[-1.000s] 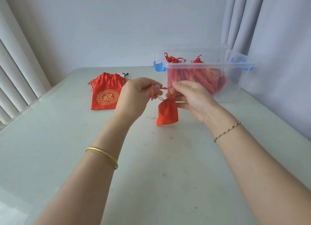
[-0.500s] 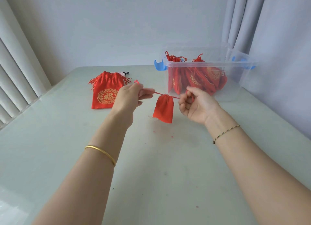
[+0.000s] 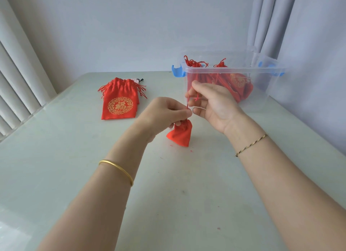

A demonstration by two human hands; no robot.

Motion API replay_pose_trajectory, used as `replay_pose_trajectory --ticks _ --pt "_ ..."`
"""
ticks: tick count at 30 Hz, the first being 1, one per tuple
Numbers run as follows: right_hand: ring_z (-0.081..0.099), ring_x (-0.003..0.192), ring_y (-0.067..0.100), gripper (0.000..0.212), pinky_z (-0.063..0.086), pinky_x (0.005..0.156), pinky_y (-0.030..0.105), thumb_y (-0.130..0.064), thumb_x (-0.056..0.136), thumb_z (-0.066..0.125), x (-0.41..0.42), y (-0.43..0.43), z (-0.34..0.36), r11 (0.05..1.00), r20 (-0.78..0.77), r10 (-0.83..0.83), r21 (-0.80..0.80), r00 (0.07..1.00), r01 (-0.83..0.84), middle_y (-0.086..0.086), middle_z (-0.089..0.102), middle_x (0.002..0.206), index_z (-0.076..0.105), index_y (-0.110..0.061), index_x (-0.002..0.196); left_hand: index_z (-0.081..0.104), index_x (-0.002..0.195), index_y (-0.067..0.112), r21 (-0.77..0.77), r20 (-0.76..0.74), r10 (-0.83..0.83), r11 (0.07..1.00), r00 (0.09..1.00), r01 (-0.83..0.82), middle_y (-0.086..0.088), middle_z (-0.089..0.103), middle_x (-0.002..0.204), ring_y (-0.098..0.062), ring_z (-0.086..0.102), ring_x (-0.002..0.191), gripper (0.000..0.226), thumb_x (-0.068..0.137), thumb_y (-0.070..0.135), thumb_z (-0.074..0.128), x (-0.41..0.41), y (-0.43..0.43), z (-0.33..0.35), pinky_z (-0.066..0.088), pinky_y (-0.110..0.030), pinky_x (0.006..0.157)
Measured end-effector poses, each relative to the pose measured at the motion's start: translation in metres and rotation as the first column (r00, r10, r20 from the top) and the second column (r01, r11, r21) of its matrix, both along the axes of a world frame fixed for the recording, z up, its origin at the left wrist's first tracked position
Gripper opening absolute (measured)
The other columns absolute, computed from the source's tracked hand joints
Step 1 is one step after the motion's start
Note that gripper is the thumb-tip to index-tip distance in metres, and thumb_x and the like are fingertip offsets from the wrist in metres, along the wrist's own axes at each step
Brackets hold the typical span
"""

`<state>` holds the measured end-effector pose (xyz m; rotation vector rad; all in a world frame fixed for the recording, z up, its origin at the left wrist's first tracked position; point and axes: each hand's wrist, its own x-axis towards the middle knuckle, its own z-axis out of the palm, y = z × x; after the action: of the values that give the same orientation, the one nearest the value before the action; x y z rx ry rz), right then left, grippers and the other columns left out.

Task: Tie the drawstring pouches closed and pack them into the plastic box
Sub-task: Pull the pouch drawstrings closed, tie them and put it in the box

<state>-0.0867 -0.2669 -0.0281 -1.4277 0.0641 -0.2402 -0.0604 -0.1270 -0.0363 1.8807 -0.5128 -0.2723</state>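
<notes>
Just beneath left grip (image 3: 164, 112), red pouch (image 3: 180, 135), drawstring (image 3: 187, 106) up into right grip (image 3: 215, 104)

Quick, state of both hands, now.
Left hand: pinching the small red pouch at its neck.
Right hand: pinching the pouch's drawstring.

A small pouch (image 3: 180, 134) sits in the middle of the table (image 3: 56, 175). The left hand (image 3: 161, 115) pinches its top. The right hand (image 3: 215, 104) holds its string (image 3: 187, 108) just above. A pile of pouches (image 3: 119, 102) lies far back on the left. The plastic box (image 3: 267, 93) stands far back on the right, with more pouches (image 3: 237, 82) in it.
</notes>
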Motion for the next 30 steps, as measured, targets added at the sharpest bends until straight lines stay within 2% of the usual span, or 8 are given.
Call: replay_pose_trajectory --ticks 4,7,9,12,15,19,24,30 --pt "0.057 0.060 0.012 0.040 0.044 0.054 0.022 -0.041 0.096 0.039 0.001 -0.004 -0.001 0.992 -0.112 -0.087 -0.097 0.990 0.076 0.002 0.067 0.083 0.066 -0.013 0.089 0.067 0.073 0.009 -0.079 -0.047 0.038 0.996 0.998 -0.042 0.002 0.057 0.058 -0.006 0.048 0.047 0.015 0.087 0.012 0.062 0.000 0.000 0.000 0.038 -0.021 0.054" --pt "0.053 0.055 0.014 0.015 0.038 0.048 0.022 -0.015 0.093 0.044 0.000 -0.005 -0.003 0.974 -0.143 -0.079 -0.220 0.987 0.046 0.006 0.069 0.080 0.058 -0.010 0.095 0.067 0.077 0.006 -0.128 -0.098 0.038 0.991 0.994 -0.050 0.002 0.058 0.059 -0.009 0.048 0.052 0.018 0.090 0.012 0.056 0.002 0.000 0.000 0.038 -0.022 0.056" --pt "0.051 0.053 0.014 0.016 0.036 0.045 0.022 -0.003 0.088 0.044 -0.001 0.000 -0.004 0.954 -0.145 -0.026 -0.301 0.989 -0.019 0.005 0.066 0.077 0.057 -0.010 0.093 0.066 0.080 0.003 -0.143 -0.111 0.039 0.988 0.993 -0.055 0.001 0.058 0.060 -0.009 0.048 0.053 0.018 0.091 0.012 0.054 0.002 0.000 0.000 0.038 -0.022 0.056" --pt "0.052 0.052 0.015 0.018 0.037 0.043 0.023 0.001 0.086 0.042 0.000 0.005 -0.005 0.922 -0.139 0.007 -0.381 0.990 -0.060 0.008 0.061 0.080 0.056 -0.010 0.088 0.065 0.084 0.000 -0.150 -0.121 0.055 0.986 0.991 -0.073 -0.001 0.058 0.062 -0.009 0.048 0.052 0.018 0.092 0.013 0.055 0.003 0.000 -0.001 0.038 -0.022 0.056" --pt "0.057 0.055 0.016 0.016 0.042 0.046 0.025 0.002 0.084 0.046 -0.001 0.003 -0.005 0.907 -0.117 0.023 -0.415 0.993 -0.070 0.007 0.060 0.074 0.055 -0.011 0.084 0.063 0.076 0.007 -0.185 -0.128 0.073 0.978 0.989 -0.096 -0.001 0.058 0.063 -0.008 0.049 0.050 0.018 0.092 0.012 0.055 0.005 0.000 -0.002 0.039 -0.022 0.055" --pt "0.055 0.053 0.010 0.017 0.043 0.051 0.023 0.000 0.079 0.061 -0.003 0.002 -0.006 0.856 -0.028 0.042 -0.515 0.999 -0.051 0.002 0.060 0.065 0.053 -0.014 0.081 0.062 0.087 0.007 -0.209 -0.143 0.110 0.968 0.984 -0.139 -0.001 0.061 0.065 -0.006 0.053 0.047 0.010 0.091 0.011 0.054 0.005 0.001 -0.002 0.041 -0.019 0.053" --pt "0.050 0.054 0.004 0.025 0.038 0.050 0.011 -0.004 0.076 0.071 0.000 0.003 -0.009 0.793 0.129 0.071 -0.609 0.989 0.023 -0.002 0.054 0.064 0.052 -0.019 0.075 0.062 0.077 0.013 -0.212 -0.138 0.207 0.949 0.969 -0.233 0.004 0.062 0.054 -0.003 0.055 0.043 0.011 0.088 0.013 0.060 0.006 0.002 -0.003 0.043 -0.016 0.048" --pt "0.043 0.053 0.000 0.013 0.039 0.057 0.013 -0.008 0.074 0.074 0.002 0.005 -0.014 0.687 0.226 0.078 -0.718 0.971 0.112 -0.010 0.050 0.063 0.064 -0.015 0.078 0.060 0.073 0.009 -0.184 -0.094 0.283 0.937 0.954 -0.296 -0.002 0.061 0.051 -0.003 0.054 0.038 0.012 0.084 0.011 0.065 0.007 0.002 -0.003 0.041 -0.014 0.040"
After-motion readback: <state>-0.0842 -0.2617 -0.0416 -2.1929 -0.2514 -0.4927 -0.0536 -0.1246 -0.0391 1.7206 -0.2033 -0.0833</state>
